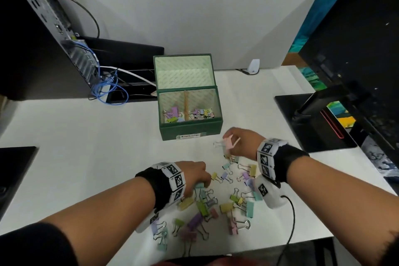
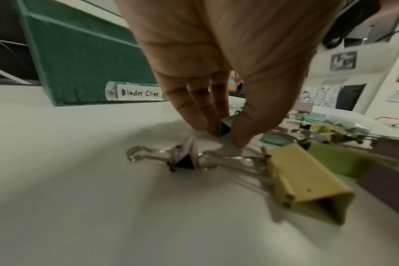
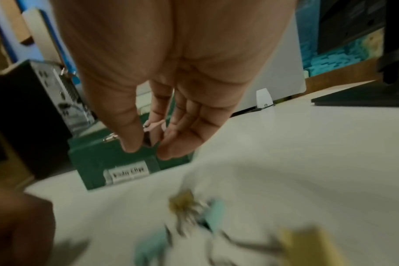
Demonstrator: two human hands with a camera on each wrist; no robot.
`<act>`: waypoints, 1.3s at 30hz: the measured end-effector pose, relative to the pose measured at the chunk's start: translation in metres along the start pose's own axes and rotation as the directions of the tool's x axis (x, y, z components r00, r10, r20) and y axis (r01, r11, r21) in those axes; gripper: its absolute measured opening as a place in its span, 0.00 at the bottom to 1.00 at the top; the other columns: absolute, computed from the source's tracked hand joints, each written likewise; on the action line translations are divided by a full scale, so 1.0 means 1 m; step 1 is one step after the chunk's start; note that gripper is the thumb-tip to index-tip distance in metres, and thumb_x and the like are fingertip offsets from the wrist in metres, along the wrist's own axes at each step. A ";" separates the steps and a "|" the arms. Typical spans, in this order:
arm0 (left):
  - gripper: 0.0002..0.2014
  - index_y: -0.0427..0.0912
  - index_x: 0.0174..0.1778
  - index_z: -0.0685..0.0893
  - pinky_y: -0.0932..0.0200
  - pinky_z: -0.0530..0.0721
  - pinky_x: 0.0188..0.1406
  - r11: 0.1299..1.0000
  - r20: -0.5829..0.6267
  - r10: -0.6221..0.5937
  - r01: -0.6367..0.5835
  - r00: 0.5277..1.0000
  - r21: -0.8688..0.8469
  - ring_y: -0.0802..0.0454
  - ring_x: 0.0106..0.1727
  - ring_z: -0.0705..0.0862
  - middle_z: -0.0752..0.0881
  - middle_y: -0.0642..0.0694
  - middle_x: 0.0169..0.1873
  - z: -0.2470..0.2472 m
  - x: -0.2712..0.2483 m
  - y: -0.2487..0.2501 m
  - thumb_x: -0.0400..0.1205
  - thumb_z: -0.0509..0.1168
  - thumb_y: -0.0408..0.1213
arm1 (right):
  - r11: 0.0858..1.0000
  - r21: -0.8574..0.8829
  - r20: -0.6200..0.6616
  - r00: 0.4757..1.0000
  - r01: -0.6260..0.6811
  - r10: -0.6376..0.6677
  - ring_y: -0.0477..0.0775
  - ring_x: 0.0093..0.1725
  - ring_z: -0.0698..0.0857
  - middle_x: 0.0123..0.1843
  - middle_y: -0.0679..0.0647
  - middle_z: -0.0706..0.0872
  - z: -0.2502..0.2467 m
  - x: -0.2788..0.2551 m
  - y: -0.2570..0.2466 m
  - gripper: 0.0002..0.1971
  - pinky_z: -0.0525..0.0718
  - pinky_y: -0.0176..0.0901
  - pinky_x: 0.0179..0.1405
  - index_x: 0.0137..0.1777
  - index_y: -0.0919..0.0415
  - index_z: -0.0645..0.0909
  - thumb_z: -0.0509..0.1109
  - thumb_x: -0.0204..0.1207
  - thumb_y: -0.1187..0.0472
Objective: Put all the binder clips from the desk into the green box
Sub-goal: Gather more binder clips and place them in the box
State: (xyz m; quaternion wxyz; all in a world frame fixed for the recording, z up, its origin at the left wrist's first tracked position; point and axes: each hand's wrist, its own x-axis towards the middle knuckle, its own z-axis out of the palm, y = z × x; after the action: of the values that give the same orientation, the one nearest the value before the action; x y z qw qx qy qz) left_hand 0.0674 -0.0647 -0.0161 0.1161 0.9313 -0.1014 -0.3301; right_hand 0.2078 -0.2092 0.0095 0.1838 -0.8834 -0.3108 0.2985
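Binder clips (image 1: 218, 205): mixed pastel pile loose on the white desk (image 1: 86, 157), spread from 5 to 7 o'clock of the green box (image 1: 190, 129), near the front edge. Sizes vary; wire handles stick out in all directions. More clips already lie in the box, in both compartments on either side of a divider.

Green box sits mid-desk, lid (image 1: 183, 69) hinged open and standing up at its 12 o'clock side. Front wall carries a handwritten label (image 2: 139, 93) reading "Binder Clips".

Left hand (image 1: 194, 177): at the 9 o'clock edge of the pile, palm down, thumb and fingertips (image 2: 194, 124) pinching a teal clip (image 2: 226, 127) that sits right at the desk surface. A yellow clip (image 2: 307, 183) and a small pale clip (image 2: 189, 158) lie just beside it, handles overlapping.

Right hand (image 1: 239, 142): at the 12 o'clock edge of the pile, just at 4 o'clock of the box, thumb and fingers closed on a pink clip (image 1: 227, 143). Wrist view is motion-blurred but shows pink between the fingertips, hand clear of the desk.

Outward: grey partition (image 1: 194, 17) at 12 o'clock, open PC case (image 1: 54, 28) with blue cables (image 1: 108, 90) at 10 o'clock, black monitor base (image 1: 313, 123) at 3 o'clock.
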 end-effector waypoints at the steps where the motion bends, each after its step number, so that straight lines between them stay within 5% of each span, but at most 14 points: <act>1: 0.24 0.47 0.63 0.77 0.48 0.82 0.54 0.999 -0.032 -0.022 0.022 0.999 -0.024 0.39 0.57 0.80 0.76 0.41 0.60 0.001 0.000 -0.002 0.70 0.69 0.30 | 0.997 0.080 -0.025 1.000 0.009 -0.007 0.51 0.40 0.83 0.45 0.50 0.81 -0.004 0.003 -0.007 0.18 0.82 0.40 0.42 0.56 0.50 0.77 0.76 0.69 0.63; 4: 0.23 0.49 0.60 0.78 0.51 0.84 0.53 0.981 -0.158 -0.133 0.108 0.978 -0.159 0.42 0.56 0.81 0.79 0.44 0.58 0.000 -0.002 -0.012 0.69 0.69 0.32 | 0.958 0.285 -0.081 0.997 0.035 -0.012 0.51 0.33 0.82 0.36 0.51 0.79 -0.015 0.013 -0.034 0.16 0.86 0.44 0.40 0.53 0.55 0.76 0.75 0.69 0.69; 8: 0.21 0.51 0.58 0.78 0.55 0.85 0.53 0.887 -0.351 -0.306 0.130 0.885 -0.444 0.48 0.51 0.83 0.82 0.49 0.52 -0.021 -0.017 -0.034 0.70 0.72 0.36 | 0.945 0.312 -0.137 0.989 0.098 -0.057 0.47 0.35 0.80 0.34 0.46 0.77 -0.021 0.030 -0.073 0.18 0.82 0.37 0.36 0.56 0.54 0.75 0.76 0.68 0.65; 12: 0.19 0.49 0.56 0.79 0.70 0.75 0.33 0.737 -0.538 -0.521 0.030 0.663 -0.676 0.56 0.34 0.78 0.78 0.54 0.37 -0.047 -0.031 -0.055 0.72 0.73 0.32 | 0.910 0.387 -0.120 0.987 0.146 -0.108 0.51 0.51 0.83 0.56 0.54 0.84 -0.023 0.041 -0.097 0.28 0.82 0.41 0.51 0.71 0.56 0.70 0.73 0.71 0.68; 14: 0.19 0.48 0.58 0.79 0.70 0.74 0.31 0.662 -0.553 -0.618 -0.008 0.559 -0.749 0.56 0.33 0.77 0.78 0.53 0.38 -0.061 -0.034 -0.064 0.73 0.72 0.31 | 0.900 0.405 -0.125 0.985 0.160 -0.118 0.51 0.54 0.82 0.61 0.56 0.82 -0.024 0.040 -0.095 0.27 0.81 0.33 0.46 0.72 0.57 0.69 0.70 0.73 0.69; 16: 0.23 0.48 0.63 0.77 0.65 0.77 0.35 0.627 -0.544 -0.666 -0.011 0.511 -0.779 0.51 0.40 0.80 0.79 0.48 0.48 -0.071 -0.035 -0.073 0.73 0.72 0.32 | 0.923 0.348 -0.156 0.981 0.165 -0.116 0.48 0.53 0.81 0.57 0.52 0.82 -0.023 0.036 -0.083 0.22 0.75 0.25 0.40 0.68 0.56 0.73 0.68 0.75 0.67; 19: 0.32 0.51 0.72 0.71 0.60 0.79 0.48 0.628 -0.510 -0.660 0.032 0.552 -0.778 0.48 0.45 0.82 0.76 0.46 0.56 -0.070 -0.033 -0.080 0.72 0.74 0.33 | 0.952 0.265 -0.141 0.983 0.153 -0.119 0.45 0.44 0.80 0.47 0.49 0.82 -0.019 0.025 -0.058 0.12 0.75 0.30 0.42 0.55 0.52 0.80 0.69 0.74 0.66; 22: 0.30 0.52 0.70 0.73 0.60 0.78 0.49 0.738 -0.533 -0.545 0.068 0.648 -0.672 0.49 0.45 0.81 0.75 0.47 0.54 -0.058 -0.033 -0.068 0.73 0.73 0.35 | 0.990 0.065 -0.013 0.993 0.121 -0.121 0.38 0.35 0.77 0.41 0.46 0.82 -0.015 0.009 -0.034 0.10 0.74 0.34 0.41 0.53 0.52 0.82 0.70 0.74 0.63; 26: 0.20 0.54 0.62 0.80 0.58 0.81 0.52 0.893 -0.358 -0.252 0.074 0.899 -0.443 0.53 0.43 0.80 0.77 0.52 0.46 -0.037 -0.031 -0.035 0.74 0.72 0.39 | 0.977 -0.196 0.266 0.963 0.090 -0.035 0.45 0.40 0.80 0.40 0.43 0.80 0.001 -0.018 -0.008 0.11 0.79 0.40 0.46 0.53 0.48 0.83 0.70 0.71 0.60; 28: 0.20 0.58 0.61 0.80 0.59 0.80 0.51 0.940 -0.194 -0.119 0.048 0.974 -0.337 0.55 0.44 0.79 0.76 0.54 0.46 -0.025 -0.027 -0.017 0.73 0.72 0.41 | 0.960 -0.262 0.358 0.934 0.101 -0.001 0.49 0.46 0.81 0.44 0.46 0.79 0.013 -0.032 0.003 0.12 0.80 0.44 0.51 0.54 0.47 0.83 0.74 0.69 0.56; 33: 0.26 0.57 0.67 0.76 0.56 0.77 0.54 0.997 0.036 0.054 -0.052 0.998 -0.062 0.50 0.56 0.77 0.75 0.46 0.62 0.001 -0.022 0.016 0.73 0.72 0.40 | 0.909 -0.331 0.431 0.898 0.254 -0.094 0.51 0.58 0.77 0.60 0.51 0.77 0.033 -0.062 0.020 0.22 0.78 0.43 0.61 0.63 0.46 0.77 0.74 0.69 0.55; 36: 0.28 0.61 0.68 0.74 0.50 0.77 0.60 0.996 0.082 0.083 -0.084 0.993 0.019 0.46 0.64 0.73 0.71 0.47 0.65 0.010 -0.025 0.019 0.72 0.72 0.42 | 0.843 -0.404 0.442 0.883 0.355 -0.160 0.54 0.64 0.74 0.64 0.51 0.73 0.037 -0.072 0.023 0.28 0.78 0.54 0.65 0.66 0.40 0.71 0.75 0.67 0.52; 39: 0.29 0.63 0.69 0.74 0.51 0.76 0.59 0.990 0.087 0.139 -0.142 0.986 0.024 0.47 0.63 0.72 0.71 0.47 0.63 0.017 -0.025 0.018 0.72 0.72 0.40 | 0.797 -0.451 0.508 0.850 0.403 -0.142 0.55 0.65 0.74 0.65 0.52 0.71 0.041 -0.080 0.023 0.33 0.79 0.53 0.62 0.71 0.37 0.64 0.75 0.68 0.52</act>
State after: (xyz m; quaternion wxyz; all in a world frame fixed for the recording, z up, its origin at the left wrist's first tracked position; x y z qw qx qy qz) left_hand 0.0360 -0.0780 -0.0089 0.1207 0.9086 -0.1765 -0.3588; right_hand 0.1415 -0.2733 -0.0008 -0.1080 -0.7492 -0.5433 0.3632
